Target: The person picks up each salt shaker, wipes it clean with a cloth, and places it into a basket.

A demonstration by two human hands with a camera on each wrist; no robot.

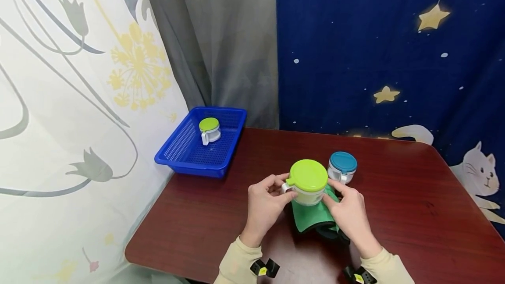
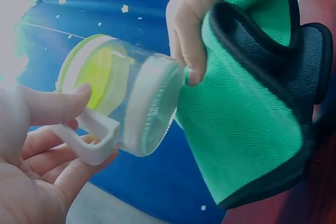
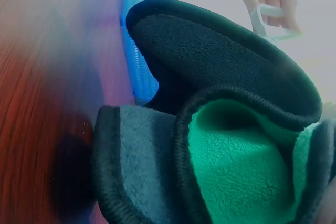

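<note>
Gripping the lime-lidded jar (image 1: 308, 183) by its handle at frame centre, your left hand (image 1: 263, 205) should hold steady while your right hand (image 1: 349, 214), fingers curled, presses the green cloth (image 1: 313, 218).

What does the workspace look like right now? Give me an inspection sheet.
Surface: dark red-brown table, glossy.
Job's things: green-lidded clear jar lifted off the table; green cloth with black edging at its base.
Clutter: teal-lidded jar standing behind; blue basket at the far left corner holding a second small green-lidded jar.
Hands: left hand grips the jar's white handle; right hand holds the cloth against the jar.
Cables: nothing seen.
Surroundings: floral curtain, grey curtain, navy star backdrop.
</note>
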